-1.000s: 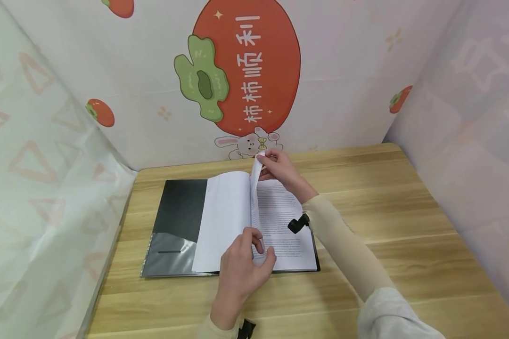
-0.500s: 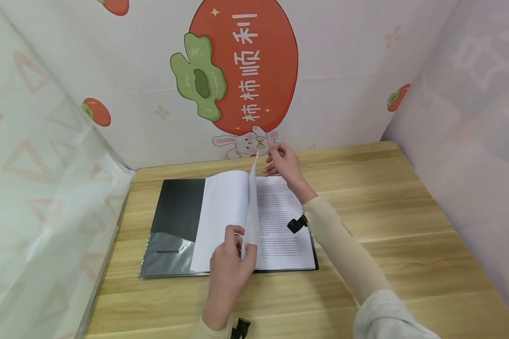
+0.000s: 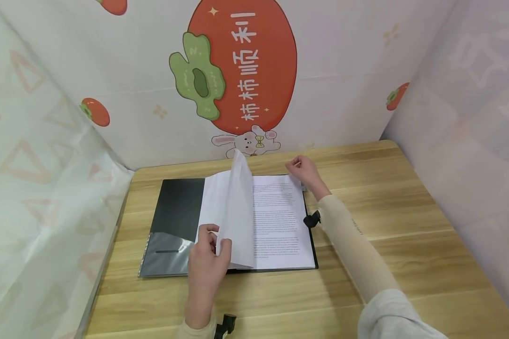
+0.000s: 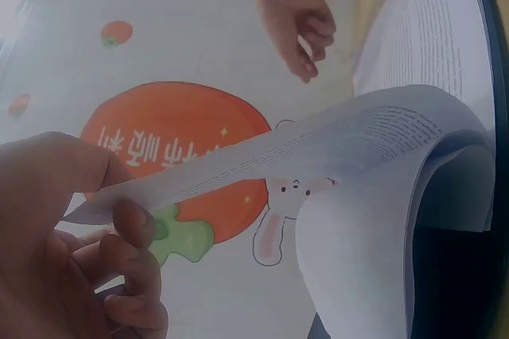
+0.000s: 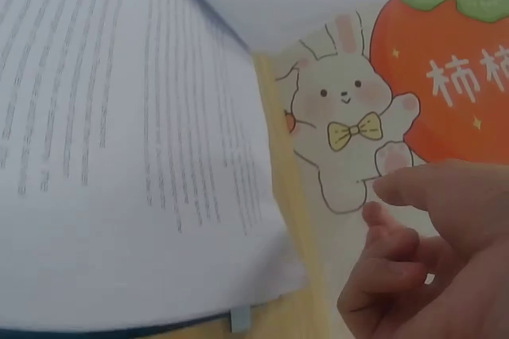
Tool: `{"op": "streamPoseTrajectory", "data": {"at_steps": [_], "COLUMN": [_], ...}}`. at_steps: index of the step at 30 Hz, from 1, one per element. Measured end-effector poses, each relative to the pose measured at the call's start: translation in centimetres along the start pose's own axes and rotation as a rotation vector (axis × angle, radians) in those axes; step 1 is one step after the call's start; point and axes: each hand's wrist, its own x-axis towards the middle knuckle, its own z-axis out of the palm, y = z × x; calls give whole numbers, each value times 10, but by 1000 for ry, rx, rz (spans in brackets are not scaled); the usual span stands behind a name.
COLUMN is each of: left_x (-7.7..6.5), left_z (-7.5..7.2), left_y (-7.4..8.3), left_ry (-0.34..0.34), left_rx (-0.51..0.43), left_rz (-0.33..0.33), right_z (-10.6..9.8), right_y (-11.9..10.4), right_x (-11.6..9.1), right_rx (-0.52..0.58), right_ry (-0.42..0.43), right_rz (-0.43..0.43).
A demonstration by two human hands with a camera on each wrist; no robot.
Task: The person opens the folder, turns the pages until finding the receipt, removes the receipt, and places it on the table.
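A black folder (image 3: 180,202) lies open on the table, with a clear pocket (image 3: 169,254) on its inside left cover. My left hand (image 3: 205,263) pinches the free edge of a raised page (image 3: 241,212) between thumb and index finger; in the left wrist view that page (image 4: 238,165) curves back to the spine. A flat printed page (image 3: 277,221) lies on the folder's right side. My right hand (image 3: 307,174) hovers by its upper right corner, fingers loosely curled and holding nothing. In the right wrist view, a gap separates its thumb and index finger.
The wooden table (image 3: 386,197) extends right and in front of the folder. A white backdrop (image 3: 343,103) with a printed persimmon and rabbit stands behind, and patterned sheets hang at both sides. A small pale tab (image 3: 303,188) sticks out at the folder's right edge.
My right hand has let go of the page's top and moved right, to the folder's upper right corner. My left hand has taken the page edge and drawn it leftward.
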Motion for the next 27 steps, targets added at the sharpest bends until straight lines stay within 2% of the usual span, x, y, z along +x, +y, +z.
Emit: {"op": "streamPoseTrajectory", "data": {"at_steps": [5,14,20,24,27], "left_x": [1,3,3,3,2], "left_z": [-6,-14,-18,-20,-21], "left_y": [-6,-18,-30,-41,-49], "left_ry": [-11,-42,-110,-152,-174], "left_rx": [6,30,55,46,73], "left_rz": [-54,-130,-186,-248,-291], "right_z": [-5,-6,-6,-5,-5], "right_y": [17,34,37,39,44], "right_x": [2,0,-3,-4,-4], "right_rx": [-71,-97,-87,-75,-57], "right_ry": [-52,-36,-32,-41,-52], "right_rz": [35,66,58,57,59]}}
